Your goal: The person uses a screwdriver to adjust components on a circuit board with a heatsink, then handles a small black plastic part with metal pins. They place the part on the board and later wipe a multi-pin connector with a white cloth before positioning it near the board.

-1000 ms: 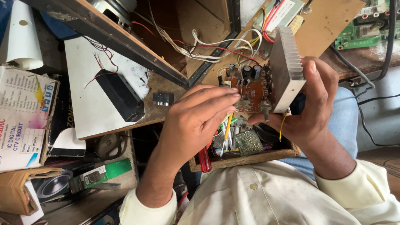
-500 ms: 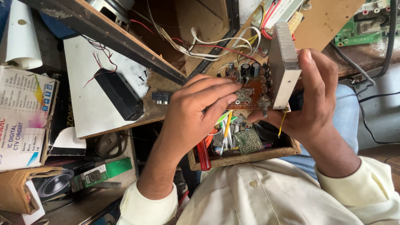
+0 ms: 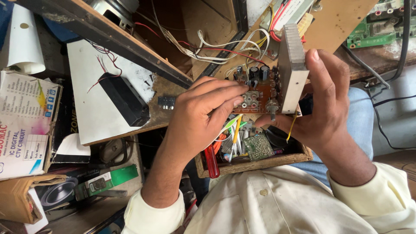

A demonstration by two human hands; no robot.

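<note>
Cluttered wooden workbench in daylight, black-edged wooden plank slanting across, grey floor beside.

The left hand covers the near side of the brown circuit board, so its fingertip contacts stay hidden. The green board (top right) and the speaker are cut by the frame's edge.

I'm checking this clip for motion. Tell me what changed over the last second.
Little changed. The left hand slid its fingers slightly further across the brown circuit board, fingertips now on the connectors at its lower edge. The right hand kept its grip on the board and its aluminium heat sink, tilting it a touch. The wooden tray of parts on the lap stayed put.
</note>
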